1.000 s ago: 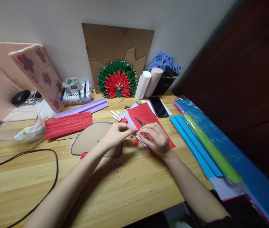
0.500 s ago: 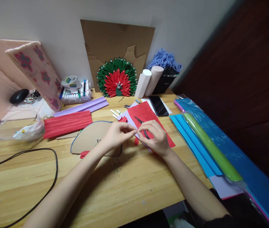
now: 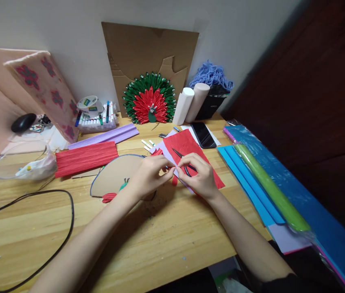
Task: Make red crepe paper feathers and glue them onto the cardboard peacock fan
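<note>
My left hand [image 3: 153,174] and my right hand [image 3: 198,175] meet fingertip to fingertip above the table. Both pinch; whatever lies between the fingertips is too small to make out. Just below them shows a small red paper piece [image 3: 175,180], and I cannot tell if it is held or lying. Behind my right hand, dark-handled scissors [image 3: 177,154] rest on a red crepe paper sheet [image 3: 187,142], which overlaps a lilac sheet [image 3: 168,151]. My left hand and forearm partly cover a cardboard half-disc [image 3: 108,179] with a green drawn figure and a red paper petal [image 3: 109,197].
A green-and-red paper peacock [image 3: 151,101] leans on a cardboard sheet [image 3: 148,49]. Folded red crepe paper [image 3: 87,158], markers [image 3: 94,121] and a black cable [image 3: 73,211] lie left. A phone [image 3: 203,136] and wrapped paper rolls [image 3: 267,187] are right.
My fingertips have shifted slightly against each other, still pinched together. My left wrist has moved a little, uncovering more of the green figure on the cardboard. The view has tilted very slightly.
</note>
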`<state>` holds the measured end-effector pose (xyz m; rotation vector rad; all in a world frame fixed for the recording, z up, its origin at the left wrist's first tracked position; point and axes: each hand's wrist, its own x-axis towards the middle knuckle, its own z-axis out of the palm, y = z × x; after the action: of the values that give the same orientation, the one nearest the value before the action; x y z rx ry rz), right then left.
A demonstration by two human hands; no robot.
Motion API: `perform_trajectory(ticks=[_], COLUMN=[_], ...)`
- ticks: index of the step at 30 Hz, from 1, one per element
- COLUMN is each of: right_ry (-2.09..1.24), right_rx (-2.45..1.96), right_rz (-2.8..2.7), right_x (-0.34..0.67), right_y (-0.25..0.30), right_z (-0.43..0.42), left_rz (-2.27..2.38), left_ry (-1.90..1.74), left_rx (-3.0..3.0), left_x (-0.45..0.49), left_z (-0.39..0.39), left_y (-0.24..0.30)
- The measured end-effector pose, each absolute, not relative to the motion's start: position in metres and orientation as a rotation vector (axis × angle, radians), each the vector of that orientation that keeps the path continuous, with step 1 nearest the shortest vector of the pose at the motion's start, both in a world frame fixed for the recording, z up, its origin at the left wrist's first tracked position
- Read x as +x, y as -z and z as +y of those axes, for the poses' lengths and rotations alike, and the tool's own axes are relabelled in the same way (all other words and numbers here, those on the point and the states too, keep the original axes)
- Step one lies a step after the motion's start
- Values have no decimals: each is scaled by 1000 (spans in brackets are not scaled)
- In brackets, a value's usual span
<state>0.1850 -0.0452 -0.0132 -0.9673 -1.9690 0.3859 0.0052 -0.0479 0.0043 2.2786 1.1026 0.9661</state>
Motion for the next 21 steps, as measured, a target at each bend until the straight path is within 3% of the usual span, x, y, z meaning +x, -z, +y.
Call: perform_trajectory(ticks=[7, 21], right_ry=[-482, -664], right_rx=[-1000, -1030], right_rz=[-1951, -1722], right_x=[183, 189], right_y=[14, 16], right_z=[-45, -40], left_rz=[1133, 1245], left_ry=[-1002, -1152], left_rx=[2504, 2176], left_x=[6, 4], left_z=[-47, -48], left_y=[4, -10])
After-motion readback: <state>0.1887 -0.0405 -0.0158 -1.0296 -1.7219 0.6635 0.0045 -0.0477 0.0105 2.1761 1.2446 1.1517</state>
